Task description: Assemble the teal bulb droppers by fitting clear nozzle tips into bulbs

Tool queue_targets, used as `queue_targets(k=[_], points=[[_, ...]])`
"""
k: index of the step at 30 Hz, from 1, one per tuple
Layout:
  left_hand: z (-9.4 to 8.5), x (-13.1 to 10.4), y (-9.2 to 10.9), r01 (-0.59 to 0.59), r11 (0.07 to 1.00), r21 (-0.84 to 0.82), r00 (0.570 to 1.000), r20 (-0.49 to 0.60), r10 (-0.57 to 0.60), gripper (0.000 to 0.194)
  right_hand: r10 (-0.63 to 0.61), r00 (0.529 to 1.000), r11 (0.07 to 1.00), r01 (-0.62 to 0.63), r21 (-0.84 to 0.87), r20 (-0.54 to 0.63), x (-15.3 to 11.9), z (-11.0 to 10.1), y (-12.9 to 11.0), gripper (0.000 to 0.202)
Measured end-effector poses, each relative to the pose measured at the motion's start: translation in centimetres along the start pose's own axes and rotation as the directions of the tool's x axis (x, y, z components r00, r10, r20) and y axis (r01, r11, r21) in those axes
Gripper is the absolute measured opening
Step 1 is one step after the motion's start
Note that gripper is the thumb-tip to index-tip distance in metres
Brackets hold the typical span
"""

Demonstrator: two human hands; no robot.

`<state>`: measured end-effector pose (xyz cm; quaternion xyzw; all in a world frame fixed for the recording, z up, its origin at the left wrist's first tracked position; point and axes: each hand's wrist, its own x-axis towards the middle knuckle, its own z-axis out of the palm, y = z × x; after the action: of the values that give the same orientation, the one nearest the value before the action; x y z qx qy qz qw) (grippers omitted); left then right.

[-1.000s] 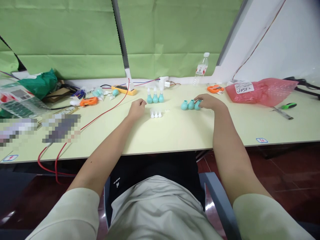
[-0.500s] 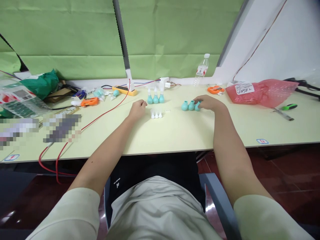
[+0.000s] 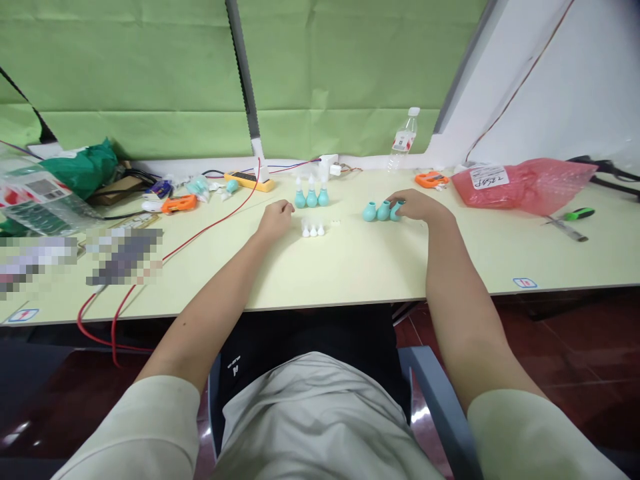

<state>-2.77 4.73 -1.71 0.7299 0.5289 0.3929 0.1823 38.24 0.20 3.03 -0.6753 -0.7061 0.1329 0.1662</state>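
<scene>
Teal bulb (image 3: 395, 213) pinched in R grip (image 3: 419, 204), at fingertips, L grip (image 3: 275, 219) curled, contents unclear

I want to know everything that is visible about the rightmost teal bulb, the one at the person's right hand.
The rightmost teal bulb is rounded and smooth, apparently soft plastic or rubber, with no white nozzle visible on it. It ends a row of three on the pale table, close beside the middle bulb. The right hand partly covers it, and the fingers appear to touch it; how firm the grip is cannot be told.
</scene>
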Motion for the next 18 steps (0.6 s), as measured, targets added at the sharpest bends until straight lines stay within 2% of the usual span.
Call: queue_targets(k=[8, 10, 11, 13, 15, 17, 18], points=[[0.0, 0.0, 0.0, 0.009, 1.000, 0.009, 1.000, 0.006, -0.009, 0.032, 0.068, 0.996, 0.997, -0.071, 0.043, 0.060, -0.4, -0.2, -0.4, 0.065], [0.0, 0.0, 0.0, 0.011, 1.000, 0.013, 1.000, 0.006, -0.011, 0.032, 0.093, 0.995, 0.992, -0.094, 0.082, 0.020, -0.5, -0.1, -0.3, 0.064], [0.0, 0.0, 0.0, 0.008, 1.000, 0.015, 1.000, 0.004, -0.008, 0.032, 0.094, 0.995, 0.990, -0.089, 0.105, -0.042, -0.5, 0.1, -0.4, 0.062], [0.0, 0.0, 0.0, 0.001, 1.000, 0.014, 1.000, 0.000, -0.001, 0.032, 0.054, 0.972, 0.988, -0.019, 0.156, -0.227, 0.0, 0.5, -0.9, 0.053], [-0.1, 0.0, -0.1, -0.002, 1.000, 0.008, 1.000, -0.001, 0.002, 0.032, -0.035, 0.908, 0.972, 0.128, 0.196, -0.418, 0.8, 1.3, -2.4, 0.044], [-0.1, 0.0, -0.1, -0.003, 1.000, -0.001, 1.000, -0.002, 0.003, 0.031, -0.178, 0.850, 0.933, 0.306, 0.190, -0.495, 2.1, 2.4, -4.7, 0.038], [-0.2, -0.1, -0.2, -0.006, 1.000, -0.004, 1.000, -0.004, 0.006, 0.031, -0.247, 0.841, 0.906, 0.376, 0.192, -0.481, 2.9, 3.1, -6.0, 0.038]])
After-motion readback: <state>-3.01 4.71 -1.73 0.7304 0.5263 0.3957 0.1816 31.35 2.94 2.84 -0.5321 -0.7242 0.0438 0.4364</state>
